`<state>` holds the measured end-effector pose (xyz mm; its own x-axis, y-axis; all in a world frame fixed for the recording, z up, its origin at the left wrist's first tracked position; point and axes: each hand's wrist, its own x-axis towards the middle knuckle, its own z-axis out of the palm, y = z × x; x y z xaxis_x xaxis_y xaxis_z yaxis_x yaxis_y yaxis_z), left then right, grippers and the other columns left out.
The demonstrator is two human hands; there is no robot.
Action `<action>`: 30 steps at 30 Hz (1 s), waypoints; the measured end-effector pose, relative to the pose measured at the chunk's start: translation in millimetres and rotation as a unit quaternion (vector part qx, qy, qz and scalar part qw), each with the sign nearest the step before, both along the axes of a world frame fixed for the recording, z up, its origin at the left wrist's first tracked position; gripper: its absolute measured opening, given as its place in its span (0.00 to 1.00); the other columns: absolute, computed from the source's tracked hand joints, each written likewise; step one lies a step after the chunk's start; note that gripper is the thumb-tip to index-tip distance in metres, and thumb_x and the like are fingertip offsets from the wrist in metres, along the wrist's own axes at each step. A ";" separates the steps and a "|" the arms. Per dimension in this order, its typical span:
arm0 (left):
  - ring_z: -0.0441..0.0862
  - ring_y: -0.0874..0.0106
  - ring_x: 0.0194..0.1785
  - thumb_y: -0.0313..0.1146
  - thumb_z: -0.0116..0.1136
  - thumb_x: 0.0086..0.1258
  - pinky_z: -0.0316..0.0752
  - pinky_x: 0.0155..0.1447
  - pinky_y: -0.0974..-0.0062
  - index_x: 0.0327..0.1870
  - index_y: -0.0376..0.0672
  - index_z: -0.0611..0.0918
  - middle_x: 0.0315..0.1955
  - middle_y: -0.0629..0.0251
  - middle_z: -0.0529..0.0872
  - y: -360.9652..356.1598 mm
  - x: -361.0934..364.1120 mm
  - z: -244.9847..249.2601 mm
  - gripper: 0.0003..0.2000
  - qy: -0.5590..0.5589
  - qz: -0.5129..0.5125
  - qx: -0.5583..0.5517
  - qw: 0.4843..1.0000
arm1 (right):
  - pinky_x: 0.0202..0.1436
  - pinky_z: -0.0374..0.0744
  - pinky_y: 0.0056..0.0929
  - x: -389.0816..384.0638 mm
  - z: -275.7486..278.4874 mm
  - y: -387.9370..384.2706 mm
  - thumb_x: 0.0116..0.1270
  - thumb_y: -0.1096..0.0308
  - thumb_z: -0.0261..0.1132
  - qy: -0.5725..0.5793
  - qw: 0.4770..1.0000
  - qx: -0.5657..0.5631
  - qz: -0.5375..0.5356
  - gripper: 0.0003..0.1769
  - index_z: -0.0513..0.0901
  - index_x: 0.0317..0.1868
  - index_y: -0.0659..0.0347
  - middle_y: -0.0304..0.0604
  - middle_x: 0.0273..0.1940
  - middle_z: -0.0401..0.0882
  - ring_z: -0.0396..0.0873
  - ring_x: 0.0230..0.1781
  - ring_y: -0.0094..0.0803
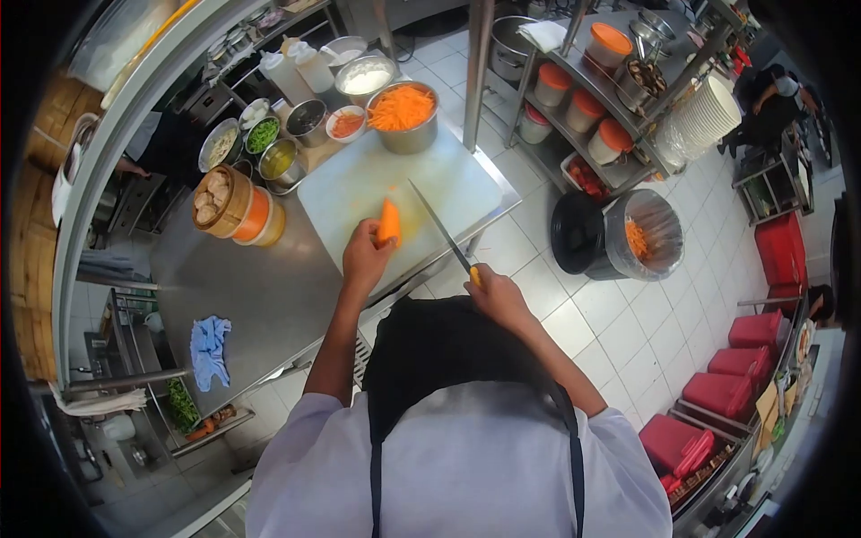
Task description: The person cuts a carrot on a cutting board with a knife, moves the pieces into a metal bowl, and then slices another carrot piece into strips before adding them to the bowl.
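Note:
My left hand [366, 254] grips a peeled carrot piece [388, 224] on the white cutting board [336, 202]. In my right hand [495, 293] is the yellow handle of a knife [439, 224]. Its long blade points up and left over the board, apart from the carrot. A few orange bits lie by the carrot's far end. At the board's back edge stands a metal pot [414, 139] heaped with shredded carrot [401, 106].
Bowls of chopped greens [263, 135] and white food [366, 79], plus a bamboo steamer [220, 193], stand left of the board. A blue cloth [210, 352] lies on the steel table [242, 287]. A lined bin [644, 235] is on the floor at right, near shelves [592, 117].

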<state>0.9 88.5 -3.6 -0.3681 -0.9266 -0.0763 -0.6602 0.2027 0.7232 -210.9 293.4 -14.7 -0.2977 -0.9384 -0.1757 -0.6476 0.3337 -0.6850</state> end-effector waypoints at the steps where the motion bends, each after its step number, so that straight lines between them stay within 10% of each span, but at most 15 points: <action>1: 0.89 0.59 0.47 0.38 0.71 0.70 0.82 0.52 0.59 0.59 0.42 0.80 0.51 0.57 0.88 6.2 -2.4 -2.0 0.20 0.010 0.002 -0.013 1.000 | 0.44 0.82 0.60 -0.5 -0.5 0.4 0.76 0.55 0.66 0.000 1.000 0.001 -0.002 0.21 0.76 0.57 0.61 0.63 0.34 0.87 0.86 0.38 0.64; 6: 0.86 0.56 0.55 0.34 0.70 0.69 0.81 0.57 0.58 0.57 0.39 0.82 0.57 0.57 0.84 10.8 -11.2 -7.0 0.18 -0.025 -0.037 -0.262 0.964 | 0.43 0.82 0.60 0.1 4.3 1.9 0.77 0.55 0.64 -0.012 1.000 -0.007 -0.020 0.19 0.76 0.56 0.61 0.63 0.33 0.87 0.86 0.38 0.64; 30: 0.84 0.52 0.49 0.24 0.67 0.61 0.80 0.50 0.55 0.46 0.42 0.82 0.45 0.58 0.82 -5.9 -73.9 -19.0 0.12 -0.029 -0.053 -0.247 0.967 | 0.35 0.85 0.52 19.0 50.4 -39.0 0.68 0.71 0.63 0.121 0.991 -0.016 0.062 0.11 0.76 0.47 0.68 0.58 0.27 0.85 0.88 0.30 0.56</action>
<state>-73.0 82.7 -22.7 -0.4710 -0.8131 0.3422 -0.6537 0.5822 0.4835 -191.9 254.4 35.7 -0.2099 -0.9741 -0.0837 -0.8286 0.2226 -0.5137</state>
